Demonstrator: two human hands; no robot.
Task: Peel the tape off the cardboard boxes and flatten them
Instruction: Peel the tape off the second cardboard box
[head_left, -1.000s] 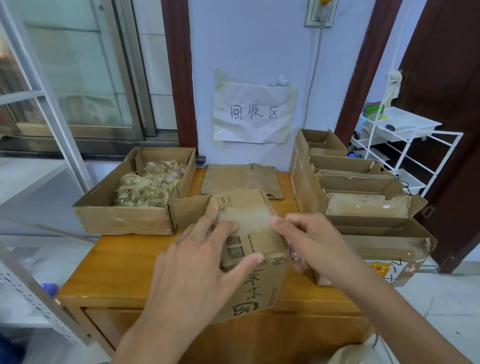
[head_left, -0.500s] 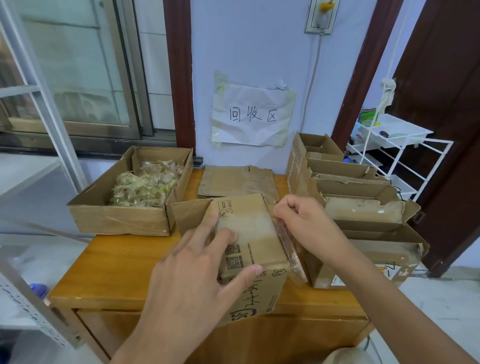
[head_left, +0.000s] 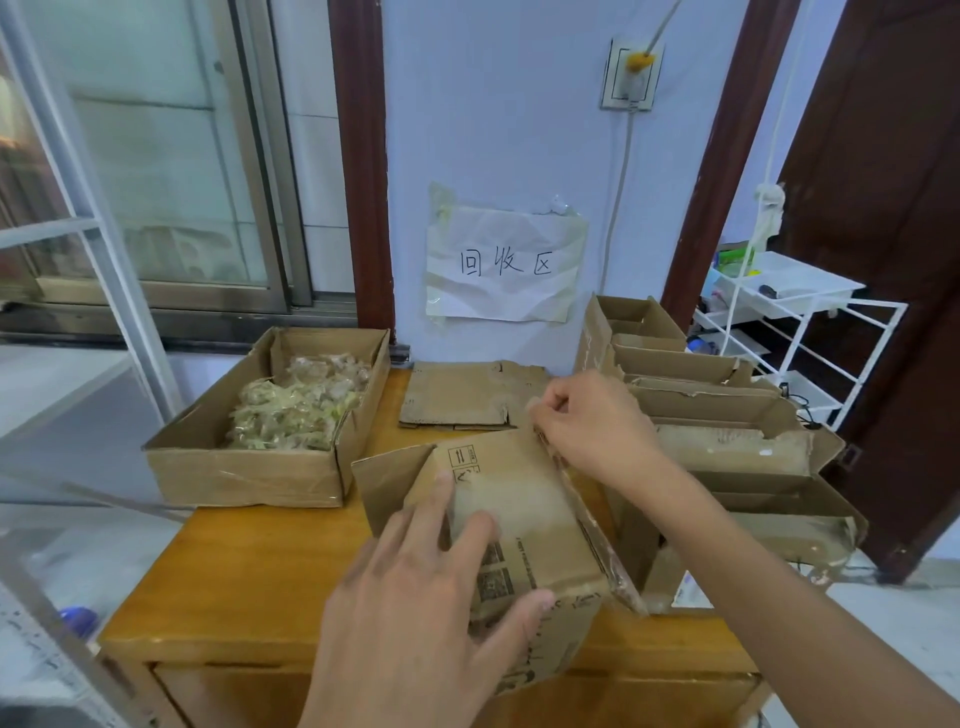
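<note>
On the tabletop (head_left: 249, 571), my left hand (head_left: 415, 613) presses flat on the box (head_left: 519, 519); my right hand (head_left: 587, 421), now at one o'clock, pinches tape (head_left: 597, 540) peeled farther back, nearly off.

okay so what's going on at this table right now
A person is stripping tape from a cardboard box on a wooden table. The left hand presses the box down while the right hand pinches a clear tape strip at the far edge. Flattened cardboard lies behind; more open boxes wait at right.
</note>
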